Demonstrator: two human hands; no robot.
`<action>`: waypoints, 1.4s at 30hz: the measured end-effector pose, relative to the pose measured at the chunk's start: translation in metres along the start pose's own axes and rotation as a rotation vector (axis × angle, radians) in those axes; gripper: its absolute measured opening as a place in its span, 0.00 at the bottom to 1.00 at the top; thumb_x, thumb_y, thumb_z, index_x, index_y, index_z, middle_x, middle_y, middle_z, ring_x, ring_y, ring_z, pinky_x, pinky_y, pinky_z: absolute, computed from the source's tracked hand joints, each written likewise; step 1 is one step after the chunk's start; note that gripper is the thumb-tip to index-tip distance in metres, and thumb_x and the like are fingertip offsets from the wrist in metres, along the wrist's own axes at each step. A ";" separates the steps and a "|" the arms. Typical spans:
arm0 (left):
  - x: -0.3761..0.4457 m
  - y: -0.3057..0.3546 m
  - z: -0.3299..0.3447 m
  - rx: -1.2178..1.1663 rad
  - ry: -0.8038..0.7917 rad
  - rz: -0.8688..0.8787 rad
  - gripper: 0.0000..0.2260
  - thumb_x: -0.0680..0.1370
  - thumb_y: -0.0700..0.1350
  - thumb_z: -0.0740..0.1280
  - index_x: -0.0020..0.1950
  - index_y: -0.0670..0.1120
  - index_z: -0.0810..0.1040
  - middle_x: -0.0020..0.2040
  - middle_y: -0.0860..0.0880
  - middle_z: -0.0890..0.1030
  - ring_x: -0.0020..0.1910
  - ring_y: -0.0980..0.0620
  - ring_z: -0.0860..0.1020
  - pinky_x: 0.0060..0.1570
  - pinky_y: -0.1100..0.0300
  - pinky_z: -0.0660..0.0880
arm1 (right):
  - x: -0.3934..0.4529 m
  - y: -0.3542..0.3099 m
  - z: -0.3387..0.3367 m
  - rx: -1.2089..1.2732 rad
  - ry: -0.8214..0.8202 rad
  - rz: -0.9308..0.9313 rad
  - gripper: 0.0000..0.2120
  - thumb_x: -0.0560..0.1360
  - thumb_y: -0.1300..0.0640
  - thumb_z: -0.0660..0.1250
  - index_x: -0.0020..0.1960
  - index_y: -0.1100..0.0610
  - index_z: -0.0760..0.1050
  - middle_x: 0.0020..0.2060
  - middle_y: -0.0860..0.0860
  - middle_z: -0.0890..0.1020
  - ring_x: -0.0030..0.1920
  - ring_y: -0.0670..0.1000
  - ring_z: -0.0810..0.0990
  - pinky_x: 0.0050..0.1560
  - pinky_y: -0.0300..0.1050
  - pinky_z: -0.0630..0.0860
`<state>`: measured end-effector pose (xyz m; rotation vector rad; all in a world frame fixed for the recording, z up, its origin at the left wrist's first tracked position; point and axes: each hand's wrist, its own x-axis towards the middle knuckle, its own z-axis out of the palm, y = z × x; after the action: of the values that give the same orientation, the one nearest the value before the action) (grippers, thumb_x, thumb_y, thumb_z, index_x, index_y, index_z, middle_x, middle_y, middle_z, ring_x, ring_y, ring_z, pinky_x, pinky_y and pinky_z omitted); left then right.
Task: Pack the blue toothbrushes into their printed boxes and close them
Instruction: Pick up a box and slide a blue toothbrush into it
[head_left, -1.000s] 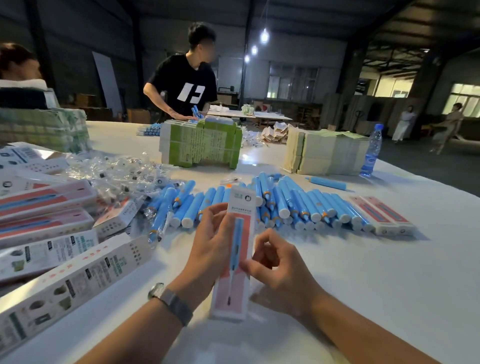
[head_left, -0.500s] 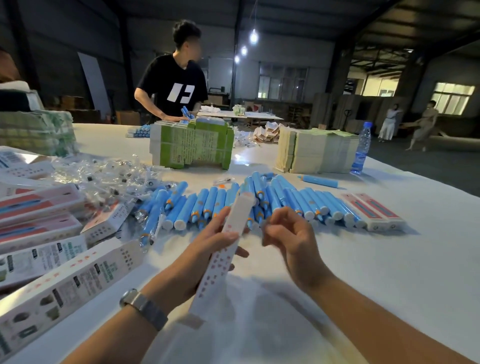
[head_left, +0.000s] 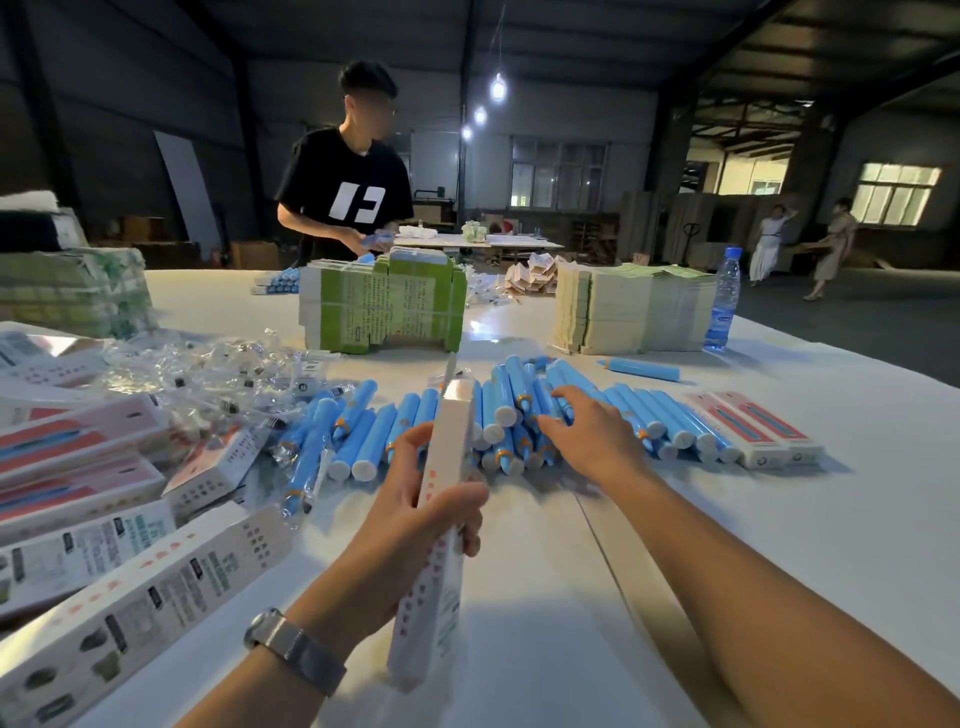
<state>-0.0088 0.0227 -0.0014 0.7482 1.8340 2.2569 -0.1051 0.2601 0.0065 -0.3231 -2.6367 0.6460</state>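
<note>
- A long printed box (head_left: 441, 525) is held on edge by the left hand (head_left: 410, 514), with fingers (head_left: 457, 501) and thumb clamped around its middle; its far end points toward the toothbrush pile and its near end hangs above the white desk (head_left: 779, 545)
- A metal-banded watch (head_left: 296, 647) is worn on the left wrist
- The right hand (head_left: 587, 436) is stretched forward with its fingers spread apart, laid on the heap of blue toothbrushes (head_left: 524, 410); whether one is gripped cannot be told
- The blue toothbrushes are spread in a loose row across the middle of the desk, beyond both hands
- Two closed pink-fronted boxes (head_left: 753, 431) are lying side by side at the right end of that row
- More printed boxes (head_left: 93, 551) are piled at the left edge of the desk, beside a heap of clear plastic bags (head_left: 208, 374)
- A green stack of flat cartons (head_left: 384, 306) and a pale paper stack (head_left: 628, 312) are set farther back, with a water bottle (head_left: 724, 301) just beside the latter
- A person in a black T-shirt (head_left: 348, 192) is seen standing at the far side
</note>
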 end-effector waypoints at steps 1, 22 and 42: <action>0.000 -0.001 -0.001 -0.008 0.017 0.022 0.29 0.63 0.52 0.73 0.63 0.52 0.70 0.42 0.45 0.79 0.36 0.47 0.76 0.41 0.53 0.77 | 0.001 -0.001 -0.001 -0.019 -0.018 -0.003 0.20 0.76 0.39 0.64 0.65 0.43 0.72 0.59 0.53 0.79 0.57 0.58 0.76 0.47 0.48 0.68; 0.006 0.022 -0.034 0.009 -0.053 0.005 0.27 0.58 0.44 0.67 0.55 0.38 0.74 0.48 0.41 0.80 0.41 0.45 0.78 0.42 0.55 0.77 | 0.000 -0.020 -0.039 1.240 -0.288 0.423 0.05 0.82 0.57 0.61 0.52 0.59 0.72 0.38 0.57 0.83 0.25 0.47 0.73 0.23 0.38 0.67; -0.015 0.030 -0.024 0.323 0.094 0.204 0.20 0.61 0.45 0.68 0.51 0.57 0.77 0.43 0.45 0.81 0.40 0.52 0.81 0.40 0.59 0.80 | -0.104 -0.138 -0.108 0.707 -0.008 -0.544 0.38 0.64 0.53 0.71 0.61 0.30 0.50 0.36 0.53 0.79 0.34 0.51 0.82 0.33 0.44 0.81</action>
<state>-0.0004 -0.0120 0.0194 0.9301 2.2998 2.1682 0.0180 0.1504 0.1268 0.5743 -2.1570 1.2846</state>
